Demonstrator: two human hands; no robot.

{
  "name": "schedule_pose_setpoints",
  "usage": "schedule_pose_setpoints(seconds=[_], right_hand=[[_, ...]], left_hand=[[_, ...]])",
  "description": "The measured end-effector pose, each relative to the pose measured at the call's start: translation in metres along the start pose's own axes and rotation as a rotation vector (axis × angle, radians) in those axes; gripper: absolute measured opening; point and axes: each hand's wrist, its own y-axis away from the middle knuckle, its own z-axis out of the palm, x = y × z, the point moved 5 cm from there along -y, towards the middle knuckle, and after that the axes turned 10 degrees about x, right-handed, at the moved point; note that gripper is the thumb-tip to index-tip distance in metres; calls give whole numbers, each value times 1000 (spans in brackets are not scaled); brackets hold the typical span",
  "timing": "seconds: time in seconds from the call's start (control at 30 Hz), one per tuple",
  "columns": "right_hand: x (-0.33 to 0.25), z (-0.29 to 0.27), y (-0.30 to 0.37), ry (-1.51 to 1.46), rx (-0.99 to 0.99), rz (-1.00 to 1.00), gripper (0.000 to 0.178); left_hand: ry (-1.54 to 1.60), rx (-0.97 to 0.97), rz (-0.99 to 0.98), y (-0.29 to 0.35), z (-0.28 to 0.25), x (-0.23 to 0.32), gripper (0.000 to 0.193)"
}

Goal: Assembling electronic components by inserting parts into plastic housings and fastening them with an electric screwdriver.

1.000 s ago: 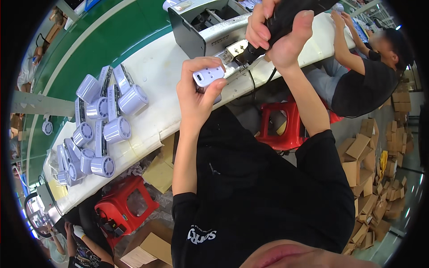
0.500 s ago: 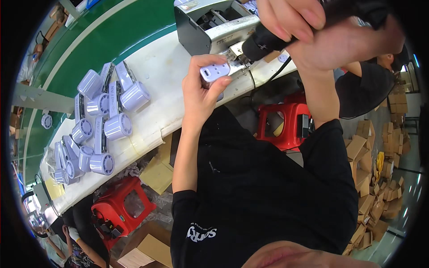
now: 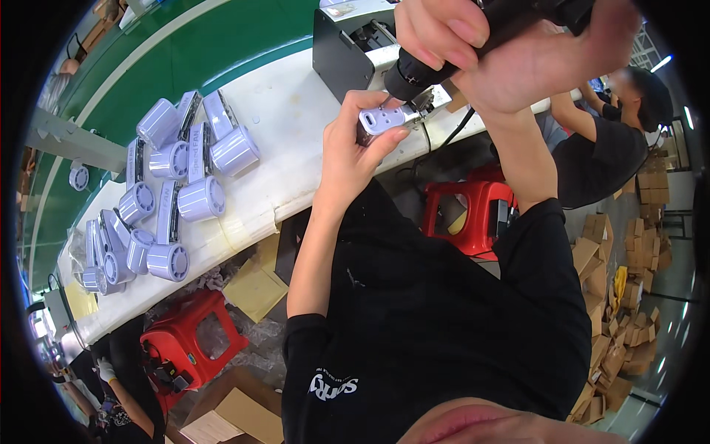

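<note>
My left hand grips a pale lavender plastic fan handle at the table's front edge, its end face with a slot and small holes turned up. Wrapped round a black electric screwdriver, my right hand holds it tilted above the handle. The thin bit comes down at the far edge of that end face, close to my left fingers; whether a screw sits under it cannot be made out. Just behind is a grey metal box-shaped device, probably a screw feeder, partly hidden by my right hand and the screwdriver.
Several lavender handheld fans lie on the white tabletop to the left. Beyond runs a green conveyor belt. Red stools and cardboard boxes stand below. A co-worker sits at the right; another person is at lower left.
The screwdriver has moved from the device's metal front fitting to over the fan handle, with its bit now at the end face. My view has shifted slightly.
</note>
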Motion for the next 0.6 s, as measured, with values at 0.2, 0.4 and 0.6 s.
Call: schedule_pose_setpoints(seconds=[0.2, 0.4, 0.6], right_hand=[[4, 0, 3, 10, -24, -6, 83], [3, -3, 4, -13, -2, -6, 81], [6, -3, 4, -34, 11, -3, 80]], left_hand=[[-4, -5, 21, -1, 1, -2, 38], [-11, -14, 8, 0, 2, 0, 38], [-1, -19, 12, 2, 0, -2, 42]])
